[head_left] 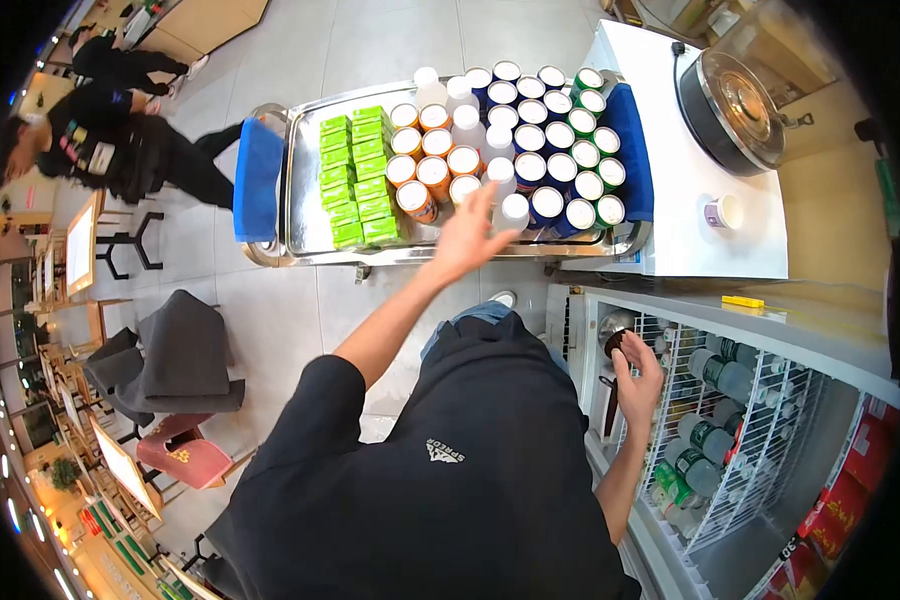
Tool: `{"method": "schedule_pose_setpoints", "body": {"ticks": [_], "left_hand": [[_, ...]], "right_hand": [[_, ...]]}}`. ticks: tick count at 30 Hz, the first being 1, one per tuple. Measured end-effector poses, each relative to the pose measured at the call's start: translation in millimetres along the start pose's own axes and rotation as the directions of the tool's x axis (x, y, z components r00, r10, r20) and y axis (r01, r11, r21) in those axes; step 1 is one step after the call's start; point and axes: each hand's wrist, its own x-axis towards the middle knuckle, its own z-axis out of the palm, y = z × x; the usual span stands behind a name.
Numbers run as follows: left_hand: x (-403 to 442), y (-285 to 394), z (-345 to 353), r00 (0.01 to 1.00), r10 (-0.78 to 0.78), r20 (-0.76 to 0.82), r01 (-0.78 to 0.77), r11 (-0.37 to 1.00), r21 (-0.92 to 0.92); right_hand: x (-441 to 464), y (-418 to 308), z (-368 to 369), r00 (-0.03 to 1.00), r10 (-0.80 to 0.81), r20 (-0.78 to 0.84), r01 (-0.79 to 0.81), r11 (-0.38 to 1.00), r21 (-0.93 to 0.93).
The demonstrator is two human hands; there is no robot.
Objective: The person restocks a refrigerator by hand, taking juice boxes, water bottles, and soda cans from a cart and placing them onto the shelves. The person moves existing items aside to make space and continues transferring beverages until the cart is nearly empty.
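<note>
My left hand (467,240) reaches over the near edge of the metal cart (305,215), fingers spread and nothing visibly held. Its fingertips are close to the clear white-capped bottles (467,125) and the orange cans (434,175); contact cannot be told. Dark blue cans (532,138) and green cans (610,175) fill the cart's right side, green cartons (360,180) its left. At the fridge (870,370) opening, my right hand (640,378) has its fingers loosely curved and apart, beside a round clear-and-dark item (615,325) that I cannot identify.
Bottles (705,440) lie on white wire racks (740,490) inside the fridge. A white counter (670,240) bears a round cooker (735,110) and a paper cup (722,211). People in dark clothes (140,150) are at the upper left, chairs (185,350) at the left.
</note>
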Motion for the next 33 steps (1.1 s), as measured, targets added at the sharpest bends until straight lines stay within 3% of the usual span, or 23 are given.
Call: {"method": "schedule_pose_setpoints", "body": {"ticks": [4, 7, 8, 9, 11, 13, 14, 15, 16, 18, 20, 23, 26, 27, 28, 29, 30, 31, 32, 33], "left_hand": [[23, 14, 38, 0.992, 0.127, -0.014, -0.123, 0.981, 0.149], [31, 8, 40, 0.989, 0.145, -0.035, -0.141, 0.986, 0.093], [29, 5, 37, 0.963, 0.239, -0.127, -0.231, 0.97, 0.078], [23, 22, 20, 0.991, 0.105, -0.079, -0.1, 0.992, 0.073], [13, 41, -10, 0.994, 0.083, -0.064, -0.08, 0.996, 0.049], [7, 64, -28, 0.96, 0.263, -0.095, -0.258, 0.964, 0.064], [3, 85, -35, 0.964, 0.261, -0.046, -0.261, 0.965, 0.008], [0, 103, -38, 0.945, 0.325, -0.031, -0.326, 0.945, -0.02], [3, 113, -42, 0.848, 0.529, -0.019, -0.528, 0.848, 0.049], [-9, 155, -45, 0.926, 0.339, 0.165, -0.314, 0.936, -0.156], [-13, 173, -39, 0.836, 0.512, 0.199, -0.479, 0.856, -0.193], [-24, 200, -24, 0.732, 0.629, 0.262, -0.534, 0.768, -0.352], [-31, 205, -4, 0.742, 0.647, 0.175, -0.323, 0.574, -0.752], [-16, 192, -13, 0.685, 0.632, 0.362, -0.275, 0.685, -0.675], [-2, 191, -21, 0.667, 0.653, 0.358, -0.332, 0.691, -0.642], [13, 173, -23, 0.706, 0.622, 0.338, -0.426, 0.755, -0.499], [23, 171, -31, 0.809, 0.504, 0.302, -0.411, 0.853, -0.322], [39, 159, -31, 0.829, 0.525, 0.191, -0.5, 0.85, -0.165], [54, 136, -31, 0.864, 0.489, 0.119, -0.495, 0.868, 0.03], [69, 108, -34, 0.839, 0.538, 0.083, -0.541, 0.805, 0.243]], "right_hand": [[-14, 4, 1, 0.996, 0.069, -0.055, -0.066, 0.997, 0.049], [-24, 17, 8, 0.991, 0.091, -0.096, -0.081, 0.992, 0.101], [-27, 21, 9, 0.992, 0.087, -0.093, -0.075, 0.989, 0.128], [-28, 21, 11, 0.991, 0.085, -0.102, -0.069, 0.986, 0.154], [-28, 15, 17, 0.989, 0.077, -0.127, -0.049, 0.977, 0.206], [-24, -11, 15, 0.991, 0.029, -0.132, -0.003, 0.981, 0.193], [-21, -18, 15, 0.995, 0.007, -0.095, 0.009, 0.986, 0.165], [-16, -18, 20, 0.988, -0.1, -0.115, 0.119, 0.978, 0.169], [-13, -32, 16, 0.979, -0.17, -0.108, 0.183, 0.975, 0.126], [-6, -53, 13, 0.95, -0.3, -0.087, 0.3, 0.954, -0.012], [-1, -68, 10, 0.887, -0.431, -0.166, 0.427, 0.902, -0.061], [-5, -61, 10, 0.859, -0.427, -0.282, 0.421, 0.903, -0.082], [-22, -48, -8, 0.754, -0.468, -0.461, 0.396, 0.884, -0.248], [-32, -50, -20, 0.681, -0.493, -0.541, 0.363, 0.869, -0.335], [-43, -51, -36, 0.599, -0.524, -0.606, 0.319, 0.85, -0.42], [-60, -52, -56, 0.587, -0.468, -0.66, 0.26, 0.882, -0.394], [-78, -48, -77, 0.57, -0.412, -0.711, 0.202, 0.909, -0.365], [-95, -26, -86, 0.482, -0.223, -0.847, 0.139, 0.974, -0.178], [-110, -7, -102, 0.357, -0.217, -0.908, 0.109, 0.976, -0.19], [-125, 11, -119, 0.225, -0.207, -0.952, 0.078, 0.978, -0.194]]}}
